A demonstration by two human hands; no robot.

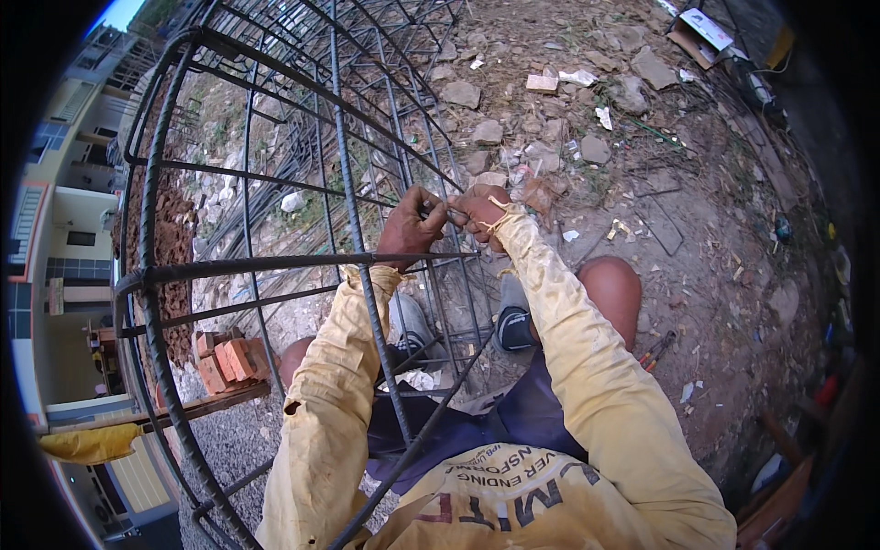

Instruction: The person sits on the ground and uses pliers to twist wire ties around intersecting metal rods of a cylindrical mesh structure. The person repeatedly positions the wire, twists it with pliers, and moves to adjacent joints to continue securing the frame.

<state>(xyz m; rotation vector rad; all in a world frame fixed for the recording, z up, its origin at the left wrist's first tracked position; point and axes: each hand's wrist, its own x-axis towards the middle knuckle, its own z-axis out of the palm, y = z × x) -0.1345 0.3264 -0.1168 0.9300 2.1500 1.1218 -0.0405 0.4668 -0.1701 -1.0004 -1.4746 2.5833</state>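
A cage of ribbed steel rebar (348,183) with square stirrups (275,263) stretches in front of me and along my left side. My left hand (412,225) reaches in among the bars, its fingers curled and pinched near one edge of the cage. Close against it, my right hand (478,215) is closed too, fingertips meeting the left ones at the bar. Whatever the fingers pinch is too small and too covered to make out. Both forearms wear yellow sleeves, tied at the right wrist with a pale strip.
Pliers-like tool with orange handles (658,350) lies on the dirt to my right. Red bricks (234,362) are stacked at left, by a yellow cloth (92,444). Stones (461,93) and litter cover the ground ahead. A box (701,37) lies far right.
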